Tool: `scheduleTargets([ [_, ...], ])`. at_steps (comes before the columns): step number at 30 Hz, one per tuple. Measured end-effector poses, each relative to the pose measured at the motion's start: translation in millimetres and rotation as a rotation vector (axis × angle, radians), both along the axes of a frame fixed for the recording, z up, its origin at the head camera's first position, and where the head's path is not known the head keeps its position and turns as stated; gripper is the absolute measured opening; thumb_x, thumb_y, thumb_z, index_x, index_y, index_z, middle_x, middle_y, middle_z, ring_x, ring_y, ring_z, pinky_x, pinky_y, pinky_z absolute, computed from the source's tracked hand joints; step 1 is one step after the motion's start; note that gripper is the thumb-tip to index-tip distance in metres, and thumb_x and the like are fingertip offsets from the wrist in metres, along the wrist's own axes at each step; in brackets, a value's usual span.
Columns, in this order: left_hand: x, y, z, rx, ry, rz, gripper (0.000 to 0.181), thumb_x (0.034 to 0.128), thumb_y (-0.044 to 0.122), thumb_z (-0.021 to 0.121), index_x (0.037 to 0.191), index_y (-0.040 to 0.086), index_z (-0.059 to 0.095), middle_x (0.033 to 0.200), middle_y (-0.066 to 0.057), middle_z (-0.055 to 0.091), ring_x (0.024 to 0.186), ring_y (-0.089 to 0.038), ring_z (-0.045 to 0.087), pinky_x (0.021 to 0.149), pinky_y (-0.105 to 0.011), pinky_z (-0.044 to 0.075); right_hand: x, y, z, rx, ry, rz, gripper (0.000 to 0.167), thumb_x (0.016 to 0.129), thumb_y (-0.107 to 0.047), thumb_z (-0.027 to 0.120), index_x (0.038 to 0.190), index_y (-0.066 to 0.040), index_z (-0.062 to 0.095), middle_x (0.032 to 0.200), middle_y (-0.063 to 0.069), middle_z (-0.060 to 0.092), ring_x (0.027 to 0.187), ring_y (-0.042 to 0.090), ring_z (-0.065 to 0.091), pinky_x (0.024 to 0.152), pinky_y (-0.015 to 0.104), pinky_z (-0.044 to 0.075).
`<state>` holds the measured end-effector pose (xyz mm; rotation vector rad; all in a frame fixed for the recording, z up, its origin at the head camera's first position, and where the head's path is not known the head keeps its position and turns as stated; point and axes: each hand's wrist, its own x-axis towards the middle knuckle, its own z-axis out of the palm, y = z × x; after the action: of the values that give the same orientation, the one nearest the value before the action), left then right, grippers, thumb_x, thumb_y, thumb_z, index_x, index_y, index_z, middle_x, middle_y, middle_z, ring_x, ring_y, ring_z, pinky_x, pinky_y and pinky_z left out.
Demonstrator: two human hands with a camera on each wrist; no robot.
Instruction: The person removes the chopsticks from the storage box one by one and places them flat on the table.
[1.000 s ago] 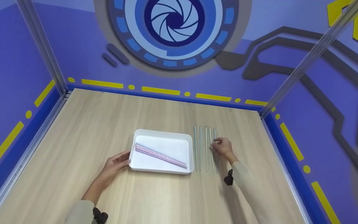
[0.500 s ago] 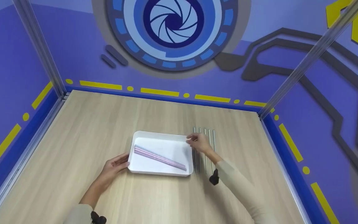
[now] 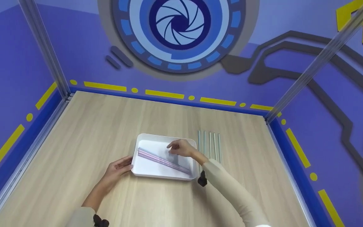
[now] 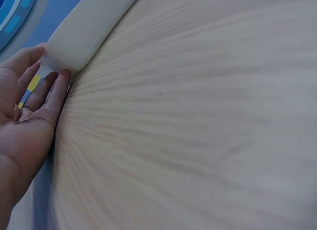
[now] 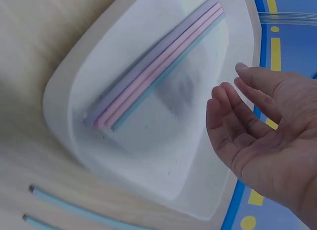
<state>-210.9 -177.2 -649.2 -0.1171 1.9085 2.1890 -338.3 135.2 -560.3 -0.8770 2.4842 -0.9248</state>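
Observation:
A white tray (image 3: pixel 164 177) lies on the table with several thin straws (image 3: pixel 164 162) slanting across its floor. Up close in the right wrist view they are a purple straw (image 5: pixel 152 61), pink ones and a light blue straw (image 5: pixel 168 73), side by side. My left hand (image 3: pixel 115 170) rests its thumb and fingertips against the tray's left outer wall. Over the tray's right half hovers my right hand (image 3: pixel 183 148), fingers loosely bent, nothing between them and apart from the straws below.
Right of the tray several pale blue and cream straws (image 3: pixel 219 148) lie parallel on the wooden table (image 3: pixel 106 119), partly hidden by my right forearm. Blue-purple panels (image 3: pixel 83 63) with metal corner posts (image 3: pixel 47 56) enclose the table's back and sides.
My right hand has left the straws on the table and moved left until it is over the tray. The left hand keeps its place on the tray; the straws look unmoved.

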Motion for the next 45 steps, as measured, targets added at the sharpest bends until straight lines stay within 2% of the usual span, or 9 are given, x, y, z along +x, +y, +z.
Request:
scheduleTargets([
  [7, 2.8, -3.1, 1.7, -0.014, -0.012, 0.021, 0.062, 0.0952, 0.018, 0.073, 0.15, 0.005, 0.049, 0.154, -0.018, 0.049, 0.138, -0.022, 0.052, 0.103, -0.017, 0.053, 2.5, -31, -19.1, -0.014, 0.089, 0.056, 0.018, 0.094, 0.001, 0.068, 0.109, 0.01, 0.072, 0.099, 0.024, 0.076, 0.089, 0.034, 0.072, 0.077, 0.024, 0.06],
  [13, 1.7, -1.3, 2.0, -0.013, -0.025, 0.009, 0.062, 0.0963, 0.019, 0.072, 0.152, 0.007, 0.047, 0.158, -0.017, 0.046, 0.146, -0.03, 0.045, 0.106, -0.018, 0.052, 7.0, -49, -33.7, -0.009, 0.152, 0.06, 0.015, 0.091, 0.003, 0.069, 0.104, 0.008, 0.074, 0.094, 0.021, 0.076, 0.084, 0.031, 0.071, 0.075, 0.022, 0.058],
  [22, 0.0, 0.8, 1.4, -0.017, -0.013, 0.013, 0.061, 0.0959, 0.019, 0.073, 0.151, 0.007, 0.048, 0.157, -0.016, 0.047, 0.147, -0.032, 0.044, 0.107, -0.02, 0.052, 6.9, -53, -31.2, 0.191, 0.227, 0.019, 0.016, 0.095, -0.006, 0.07, 0.108, -0.002, 0.077, 0.098, 0.011, 0.077, 0.086, 0.016, 0.07, 0.081, 0.026, 0.061],
  [26, 0.7, 0.0, 0.5, -0.038, -0.013, 0.011, 0.061, 0.0959, 0.021, 0.073, 0.151, 0.007, 0.049, 0.157, -0.017, 0.048, 0.144, -0.029, 0.048, 0.105, -0.019, 0.053, 7.3, -53, -29.5, 0.283, 0.288, 0.038, 0.01, 0.093, -0.006, 0.071, 0.1, -0.006, 0.078, 0.088, 0.003, 0.069, 0.076, 0.008, 0.053, 0.067, 0.018, 0.05],
  [29, 0.4, 0.0, -0.2, -0.038, -0.01, 0.017, 0.061, 0.0957, 0.021, 0.073, 0.15, 0.007, 0.05, 0.156, -0.017, 0.049, 0.14, -0.024, 0.051, 0.103, -0.019, 0.054, 7.4, -52, -29.8, 0.316, 0.339, 0.052, 0.009, 0.091, -0.002, 0.072, 0.096, -0.007, 0.077, 0.083, 0.002, 0.063, 0.073, 0.009, 0.045, 0.062, 0.02, 0.04],
  [31, 0.1, -0.1, -0.4, -0.032, 0.0, 0.01, 0.061, 0.0962, 0.021, 0.072, 0.151, 0.006, 0.049, 0.155, -0.019, 0.048, 0.138, -0.022, 0.052, 0.104, -0.019, 0.054, 7.2, -51, -30.0, 0.307, 0.352, 0.038, 0.014, 0.089, 0.001, 0.072, 0.097, -0.008, 0.078, 0.084, 0.003, 0.065, 0.073, 0.009, 0.048, 0.063, 0.02, 0.046],
  [35, -0.9, -0.2, 0.0, -0.016, -0.005, 0.018, 0.061, 0.0954, 0.019, 0.073, 0.15, 0.006, 0.05, 0.155, -0.017, 0.05, 0.136, -0.019, 0.053, 0.103, -0.018, 0.054, 7.6, -50, -26.8, 0.26, 0.316, -0.018, 0.024, 0.087, 0.004, 0.072, 0.107, -0.007, 0.079, 0.096, 0.008, 0.074, 0.083, 0.014, 0.065, 0.077, 0.028, 0.061],
  [41, -0.4, -0.3, 0.0, -0.006, -0.012, 0.016, 0.06, 0.0955, 0.019, 0.073, 0.15, 0.008, 0.05, 0.155, -0.015, 0.049, 0.141, -0.025, 0.049, 0.104, -0.018, 0.053, 5.7, -47, -13.8, 0.141, 0.297, -0.045, 0.023, 0.091, 0.009, 0.066, 0.109, -0.002, 0.076, 0.1, 0.013, 0.078, 0.094, 0.024, 0.075, 0.084, 0.037, 0.064],
  [45, -0.9, 0.0, -1.3, -0.008, -0.023, 0.012, 0.06, 0.0952, 0.02, 0.073, 0.15, 0.01, 0.051, 0.156, -0.012, 0.049, 0.146, -0.028, 0.045, 0.105, -0.017, 0.052, 2.9, -42, -5.7, 0.059, 0.247, -0.126, 0.022, 0.094, 0.006, 0.064, 0.113, -0.001, 0.074, 0.101, 0.015, 0.078, 0.094, 0.026, 0.075, 0.084, 0.038, 0.064],
])
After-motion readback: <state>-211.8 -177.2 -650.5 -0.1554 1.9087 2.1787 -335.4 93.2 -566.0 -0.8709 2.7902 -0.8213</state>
